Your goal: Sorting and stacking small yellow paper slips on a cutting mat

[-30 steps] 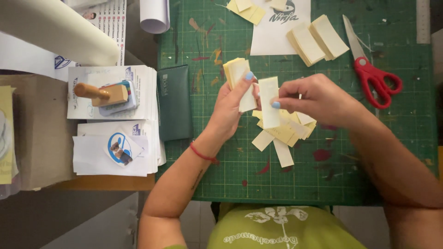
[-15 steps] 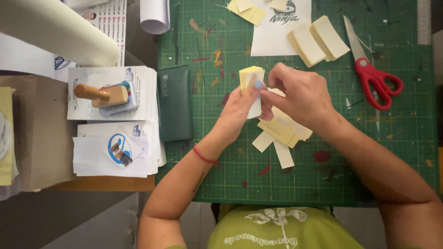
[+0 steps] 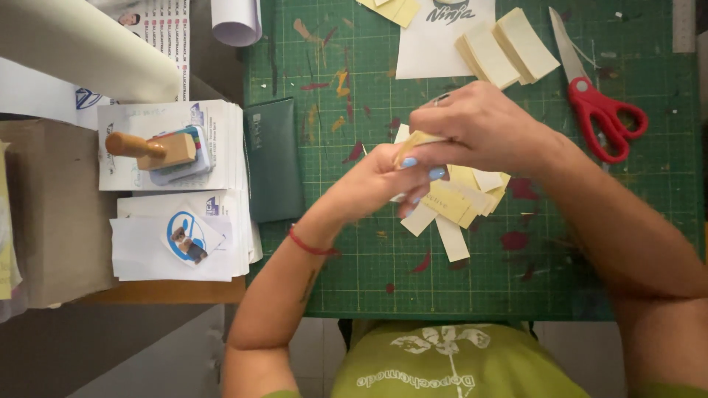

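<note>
My left hand [image 3: 383, 180] and my right hand [image 3: 472, 125] meet over a green cutting mat [image 3: 332, 250]. Both pinch a small stack of pale yellow paper slips [image 3: 414, 141], seen almost edge-on between the fingers. Under the hands lies a loose pile of more yellow slips [image 3: 457, 203], some poking out toward me. A red string bracelet sits on my left wrist.
Red-handled scissors [image 3: 601, 110] lie at the mat's right. Two stacks of yellow slips [image 3: 509, 48] and a white printed sheet [image 3: 431, 44] sit at the far edge. Left of the mat: a dark green booklet [image 3: 273, 158], a wooden-handled stamp [image 3: 151, 149] on paper stacks, rolled paper.
My hands have come together and lifted the yellow slips; the stack that lay flat in my left hand now stands edge-on, gripped by both hands.
</note>
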